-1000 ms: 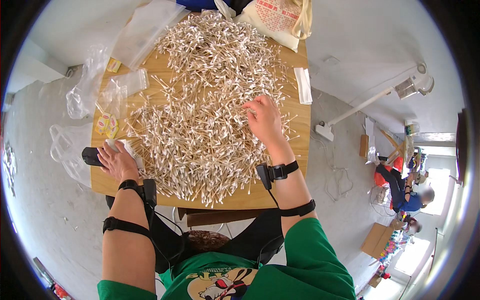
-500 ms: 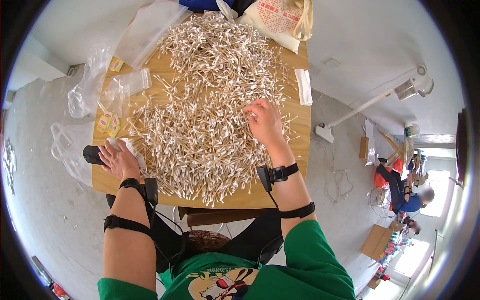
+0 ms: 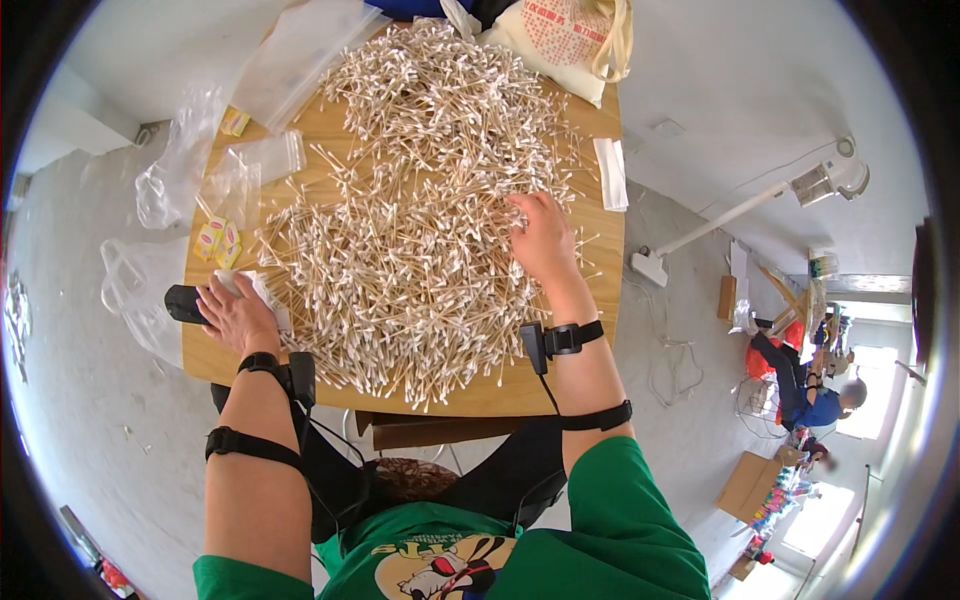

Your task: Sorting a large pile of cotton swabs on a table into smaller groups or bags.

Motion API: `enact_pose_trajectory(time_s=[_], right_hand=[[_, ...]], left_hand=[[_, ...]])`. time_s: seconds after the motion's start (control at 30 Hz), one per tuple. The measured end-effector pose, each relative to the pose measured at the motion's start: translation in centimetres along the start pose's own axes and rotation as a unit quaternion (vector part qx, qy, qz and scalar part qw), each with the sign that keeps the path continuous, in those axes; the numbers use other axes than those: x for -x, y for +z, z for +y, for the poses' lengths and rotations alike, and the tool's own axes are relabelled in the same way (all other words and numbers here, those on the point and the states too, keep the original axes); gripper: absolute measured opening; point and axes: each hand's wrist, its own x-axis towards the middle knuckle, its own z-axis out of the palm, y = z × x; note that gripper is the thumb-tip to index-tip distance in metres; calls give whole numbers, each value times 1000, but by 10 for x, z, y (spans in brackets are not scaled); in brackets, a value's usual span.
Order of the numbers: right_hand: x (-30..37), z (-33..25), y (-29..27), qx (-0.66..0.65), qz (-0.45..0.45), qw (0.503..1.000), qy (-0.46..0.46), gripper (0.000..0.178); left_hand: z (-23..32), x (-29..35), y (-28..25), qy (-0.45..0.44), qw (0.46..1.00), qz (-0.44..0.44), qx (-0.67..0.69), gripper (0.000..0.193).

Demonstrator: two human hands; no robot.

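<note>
Your wooden table (image 3: 560,385) is the landmark here. Nearest you, at its near left corner, your left hand (image 3: 238,315) lies palm down with the fingers curled over a bundle of white cotton swabs (image 3: 262,293), gripping it against the tabletop. Just beyond that hand's fingertips, at the table's left edge, sits a small black device (image 3: 183,303) (its kind is too small to tell).

A little farther in, toward the table's right side, your right hand (image 3: 540,238) rests flat and loosely spread on the big heap of cotton swabs (image 3: 410,200), fingers wide and closed around nothing that shows. That heap covers most of the table's middle and runs to its far edge, sticks lying every way.

On the table's left side, past your left hand, lie small yellow packets (image 3: 216,243), then clear plastic bags (image 3: 262,158), one flat, others crumpled and hanging off the edge. On the right edge lies a narrow white packet (image 3: 611,173). At the far right corner stands a cream cloth bag (image 3: 566,38) with printing on it.

Off the table, far to its right, another person (image 3: 812,395) sits on the floor.
</note>
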Motion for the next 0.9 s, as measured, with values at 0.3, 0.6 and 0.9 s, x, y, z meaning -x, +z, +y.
enact_pose_trajectory(time_s=[0.3, 0.6, 0.9], right_hand=[[6, 9, -7, -120, -23, 986, 117, 23], [-2, 3, 17, 47, 36, 996, -59, 24], [-1, -20, -22, -154, -34, 983, 95, 28]], left_hand=[[0, -1, 3, 0, 1000, 8, -13, 58], [1, -1, 1, -4, 1000, 14, -14, 55], [-1, 0, -1, 1, 1000, 15, -4, 55]])
